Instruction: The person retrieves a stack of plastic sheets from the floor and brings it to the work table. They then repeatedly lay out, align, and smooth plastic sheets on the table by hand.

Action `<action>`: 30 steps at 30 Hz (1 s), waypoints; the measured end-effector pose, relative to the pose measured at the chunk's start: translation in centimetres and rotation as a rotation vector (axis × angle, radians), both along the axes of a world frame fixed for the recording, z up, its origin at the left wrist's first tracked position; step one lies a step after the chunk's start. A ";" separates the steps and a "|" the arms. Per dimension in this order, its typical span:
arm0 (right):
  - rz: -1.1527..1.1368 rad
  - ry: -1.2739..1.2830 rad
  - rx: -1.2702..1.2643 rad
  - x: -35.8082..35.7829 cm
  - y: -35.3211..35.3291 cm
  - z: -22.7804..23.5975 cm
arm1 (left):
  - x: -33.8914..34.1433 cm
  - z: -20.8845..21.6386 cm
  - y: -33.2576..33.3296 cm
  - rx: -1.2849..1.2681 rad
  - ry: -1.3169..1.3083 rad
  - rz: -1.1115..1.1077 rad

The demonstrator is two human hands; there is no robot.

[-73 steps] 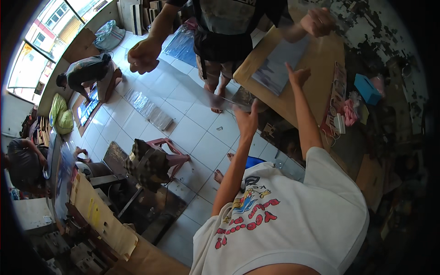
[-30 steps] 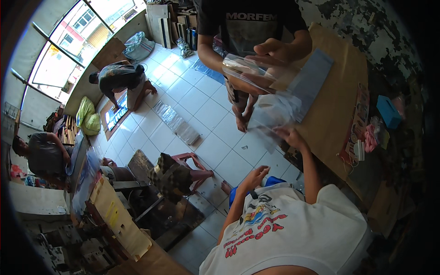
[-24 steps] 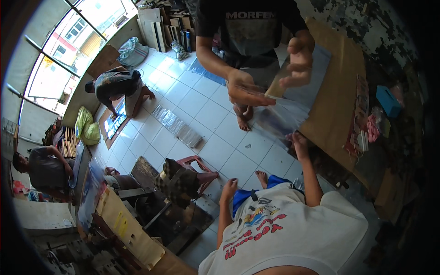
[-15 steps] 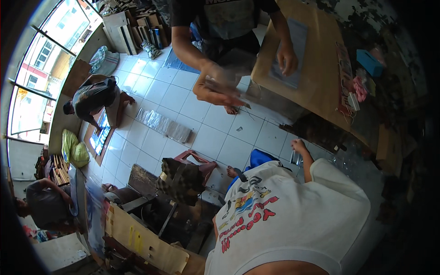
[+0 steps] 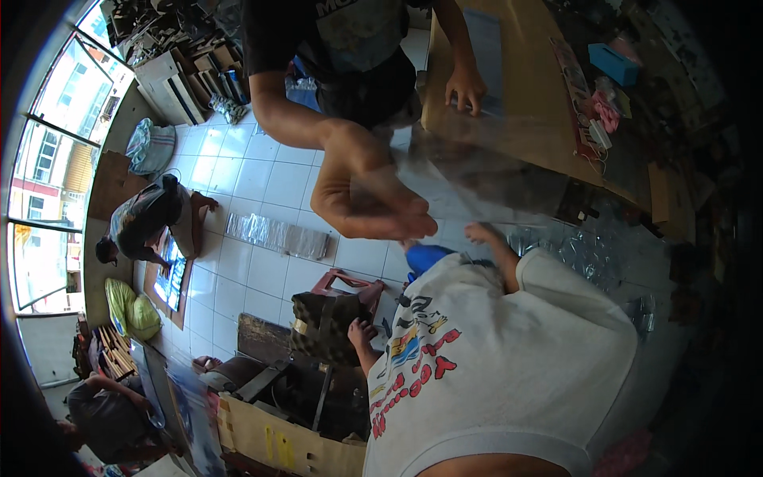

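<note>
My left hand (image 5: pixel 362 332), fingers slightly apart, is beside a brown checkered cushion (image 5: pixel 322 327) and appears empty. My right hand (image 5: pixel 480 233) is above my blue shorts (image 5: pixel 433 258); its fingers are too small and shaded to tell whether they hold anything. Across from me, a person in a dark shirt reaches one hand (image 5: pixel 369 187) forward, large in view and fingers drawn together. A blurred clear plastic sheet (image 5: pixel 501 183) spreads from about that hand toward the table, above my right hand. This person's other hand (image 5: pixel 466 87) rests on the brown table (image 5: pixel 540 119).
A strip of clear plastic (image 5: pixel 274 234) lies on the white tiled floor (image 5: pixel 266 266). Behind the cushion is a pink stool (image 5: pixel 350 278). Crumpled clear plastic (image 5: pixel 572 254) lies to my right. One person (image 5: pixel 151 215) bends over a bright panel by the windows; another (image 5: pixel 107 409) is at lower left.
The view has shifted. My left hand has come into sight by the cushion, and my right hand has moved leftward. The person across has brought a hand closer, and the plastic sheet has swung.
</note>
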State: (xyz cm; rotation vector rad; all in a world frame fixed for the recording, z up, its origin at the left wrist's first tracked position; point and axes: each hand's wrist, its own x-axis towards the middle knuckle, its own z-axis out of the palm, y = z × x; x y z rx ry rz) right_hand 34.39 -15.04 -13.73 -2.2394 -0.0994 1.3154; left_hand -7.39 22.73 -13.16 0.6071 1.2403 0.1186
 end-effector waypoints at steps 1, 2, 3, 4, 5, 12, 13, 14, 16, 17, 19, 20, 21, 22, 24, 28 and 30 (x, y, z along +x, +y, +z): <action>0.036 -0.148 0.072 0.7 1.1 0.4 | 2.0 1.3 1.6 0.083 0.027 -0.011; 0.060 -0.147 0.083 1.1 3.7 2.1 | 2.9 1.9 2.8 0.198 0.112 0.026; -0.043 -0.196 0.266 1.2 5.4 3.9 | 3.5 2.4 3.7 0.306 0.195 0.062; -0.149 -0.239 0.449 1.5 7.3 5.8 | 3.7 3.0 4.6 0.323 0.247 0.097; -0.160 -0.259 0.436 2.7 6.8 6.2 | 5.0 3.1 4.9 0.312 0.229 0.082; -0.314 -0.072 0.023 6.8 -0.1 6.2 | 10.7 2.2 7.3 0.582 1.018 -0.227; -0.074 -0.105 0.000 11.3 8.3 6.9 | 4.7 7.2 4.2 0.431 1.110 0.068; -0.382 -0.111 -0.086 6.8 -3.9 4.7 | 12.2 2.5 7.7 0.539 1.005 -0.179; -0.229 -0.199 -0.088 7.6 -8.3 3.7 | 12.6 2.0 8.0 0.447 0.935 -0.098; 0.089 -0.233 -0.023 13.5 -1.3 4.0 | 6.9 7.4 5.6 0.321 0.966 0.184; -0.147 -0.218 -0.075 8.5 -8.7 1.9 | 12.1 3.8 9.1 0.405 0.949 0.009; -0.083 -0.177 -0.108 10.3 -6.1 2.1 | 10.2 3.0 8.1 0.420 1.123 0.042; -0.090 -0.165 -0.137 10.3 -5.2 3.1 | 10.0 2.7 8.1 0.398 1.104 0.062; -0.156 -0.156 -0.145 8.9 -5.2 3.3 | 11.2 2.7 9.3 0.415 1.061 0.041; -0.217 -0.138 -0.157 7.9 -3.7 4.3 | 12.7 2.5 11.0 0.407 0.993 0.022; -0.215 -0.071 -0.176 6.4 1.2 5.6 | 13.4 2.2 13.9 0.329 0.860 -0.001; -0.249 -0.035 -0.153 5.3 4.1 5.3 | 15.2 1.7 16.8 0.310 0.728 -0.057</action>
